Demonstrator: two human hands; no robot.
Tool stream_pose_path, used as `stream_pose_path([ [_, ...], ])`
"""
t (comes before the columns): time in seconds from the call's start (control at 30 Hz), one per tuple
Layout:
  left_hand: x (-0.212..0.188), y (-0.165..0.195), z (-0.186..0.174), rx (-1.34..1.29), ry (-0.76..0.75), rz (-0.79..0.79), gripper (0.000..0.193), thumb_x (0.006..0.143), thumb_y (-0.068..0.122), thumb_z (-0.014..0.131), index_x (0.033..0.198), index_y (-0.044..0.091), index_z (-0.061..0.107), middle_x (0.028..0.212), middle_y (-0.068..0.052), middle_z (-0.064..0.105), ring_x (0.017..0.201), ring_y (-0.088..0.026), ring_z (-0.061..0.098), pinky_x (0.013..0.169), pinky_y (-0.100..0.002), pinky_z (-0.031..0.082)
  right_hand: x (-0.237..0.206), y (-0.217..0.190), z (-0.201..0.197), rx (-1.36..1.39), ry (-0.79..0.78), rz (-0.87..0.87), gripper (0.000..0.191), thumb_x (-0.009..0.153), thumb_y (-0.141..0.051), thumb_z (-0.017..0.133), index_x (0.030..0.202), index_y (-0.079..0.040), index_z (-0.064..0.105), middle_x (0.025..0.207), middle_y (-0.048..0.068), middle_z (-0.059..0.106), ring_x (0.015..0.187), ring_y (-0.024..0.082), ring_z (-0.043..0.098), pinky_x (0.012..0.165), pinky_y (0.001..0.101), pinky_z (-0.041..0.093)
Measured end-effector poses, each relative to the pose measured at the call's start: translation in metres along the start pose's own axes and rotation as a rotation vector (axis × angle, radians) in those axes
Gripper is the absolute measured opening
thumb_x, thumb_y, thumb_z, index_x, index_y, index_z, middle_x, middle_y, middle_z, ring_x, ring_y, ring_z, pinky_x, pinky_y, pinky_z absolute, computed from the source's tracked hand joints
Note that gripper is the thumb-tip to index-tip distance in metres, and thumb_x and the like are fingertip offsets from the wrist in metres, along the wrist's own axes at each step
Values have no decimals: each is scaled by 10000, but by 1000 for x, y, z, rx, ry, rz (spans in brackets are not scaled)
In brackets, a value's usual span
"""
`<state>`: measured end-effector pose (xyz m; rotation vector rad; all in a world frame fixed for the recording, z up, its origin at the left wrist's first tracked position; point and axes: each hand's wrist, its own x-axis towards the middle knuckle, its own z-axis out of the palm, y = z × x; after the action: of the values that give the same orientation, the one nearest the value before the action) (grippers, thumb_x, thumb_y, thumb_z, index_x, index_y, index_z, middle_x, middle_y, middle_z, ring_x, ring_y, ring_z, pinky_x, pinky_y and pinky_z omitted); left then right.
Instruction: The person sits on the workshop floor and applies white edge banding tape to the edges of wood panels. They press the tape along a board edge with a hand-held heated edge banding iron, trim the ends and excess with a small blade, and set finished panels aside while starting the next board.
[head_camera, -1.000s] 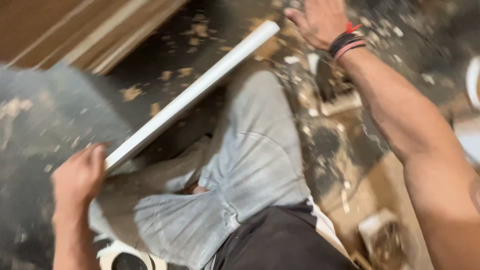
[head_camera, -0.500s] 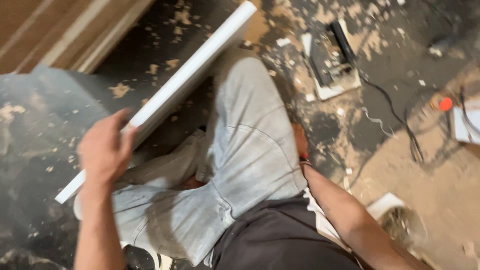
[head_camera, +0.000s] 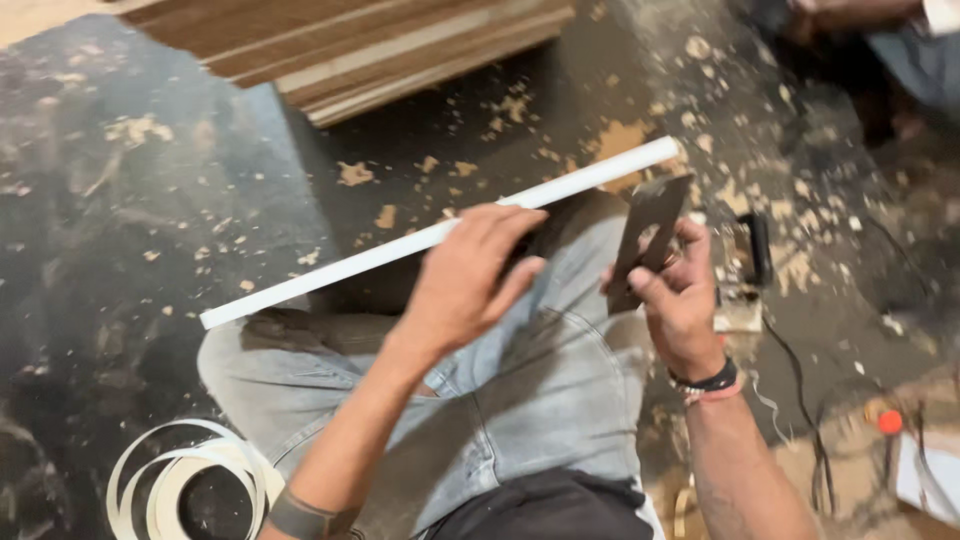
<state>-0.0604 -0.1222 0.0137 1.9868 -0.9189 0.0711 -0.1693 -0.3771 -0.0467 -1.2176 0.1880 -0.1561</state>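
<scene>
My left hand (head_camera: 470, 280) grips a long white strip (head_camera: 350, 263) near its middle, holding it slanted across my bent knee in grey jeans (head_camera: 540, 380). My right hand (head_camera: 680, 300), with a dark band at the wrist, is shut on a flat dark metal tool (head_camera: 648, 235) held upright close to the strip's right end. I sit on a dark floor (head_camera: 150, 200) strewn with wood chips.
Stacked wooden boards (head_camera: 370, 40) lie at the top. White coiled edge banding (head_camera: 180, 480) rests at the lower left. A small power tool (head_camera: 745, 270) with a black cord (head_camera: 800, 400) sits to the right. Another person's limb (head_camera: 900, 30) shows at the top right.
My left hand slid along the strip toward its middle. My right hand came back into view, now holding the dark metal tool by the strip's right end. The camera shifted left.
</scene>
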Motion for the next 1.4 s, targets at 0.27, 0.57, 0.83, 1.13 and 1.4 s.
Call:
stream_pose_path([
  [0.27,-9,13,14,-490,202,-253,295,1048,194,675,1328,99,679,1138,-99,760,1003,-268,753,878,-312,603,2,13,82,-414,-145,-91,809,875,40,741,1513,-84,259,1253,99,561,932,141,617,721,266,539],
  [0.57,-13,18,16,-574,235,-106,258,1055,89,595,1304,48,644,1265,-105,695,1153,-227,651,1031,-338,523,0,17,96,-394,-187,-96,759,852,31,674,1495,-40,277,1307,63,486,1154,144,554,973,288,510],
  [0.83,27,-16,-47,-363,-165,-207,320,1084,177,534,1399,184,589,1047,-15,766,969,-167,756,856,-302,585,74,14,-18,-415,328,-349,241,1159,-144,567,1384,-65,528,1121,32,645,899,117,593,844,292,547],
  [1.13,79,-83,-1,582,-673,85,370,939,188,562,1286,309,615,1022,-48,731,1027,-325,662,691,-478,571,125,79,-86,-151,14,-40,494,1126,-536,387,1422,-160,510,1392,-21,554,1323,115,535,1111,374,500],
  [1.4,90,-94,14,626,-818,121,344,942,160,546,1262,246,639,904,-89,754,869,-343,722,656,-472,575,120,83,-62,-192,143,-44,502,1097,-613,358,1345,-200,497,1317,-13,522,1240,150,547,1037,447,597],
])
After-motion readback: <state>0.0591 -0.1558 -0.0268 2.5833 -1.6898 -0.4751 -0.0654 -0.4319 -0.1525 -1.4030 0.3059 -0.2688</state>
